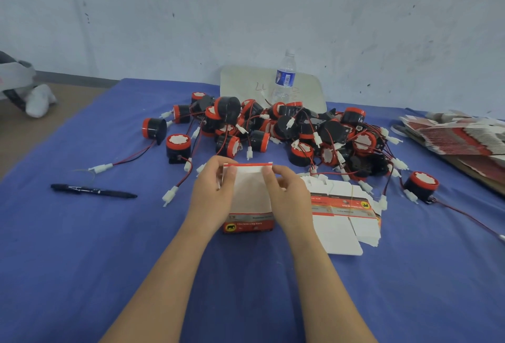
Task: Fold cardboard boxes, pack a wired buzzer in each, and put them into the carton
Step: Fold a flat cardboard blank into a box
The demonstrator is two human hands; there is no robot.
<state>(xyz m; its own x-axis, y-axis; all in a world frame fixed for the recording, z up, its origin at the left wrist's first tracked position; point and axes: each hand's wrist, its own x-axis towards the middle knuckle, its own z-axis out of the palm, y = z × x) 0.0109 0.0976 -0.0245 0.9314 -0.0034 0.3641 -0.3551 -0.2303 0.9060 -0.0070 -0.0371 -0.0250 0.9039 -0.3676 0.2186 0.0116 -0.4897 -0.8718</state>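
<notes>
A small white and red cardboard box (250, 206) stands on the blue table in front of me, its far flap raised. My left hand (214, 192) grips its left side, thumb on the top flap. My right hand (287, 195) grips the right side, thumb pinching the same flap. A stack of flat unfolded boxes (344, 219) lies just right of my right hand. Behind the box sprawls a heap of black and red wired buzzers (273, 129) with white connectors. One buzzer (420, 186) sits alone at the right.
A black pen (93, 191) lies at the left. A water bottle (284, 77) stands at the back in front of a white board (240, 82). A large pile of flat box blanks (459, 134) lies at the right edge. A loose buzzer (154, 128) rests left of the heap.
</notes>
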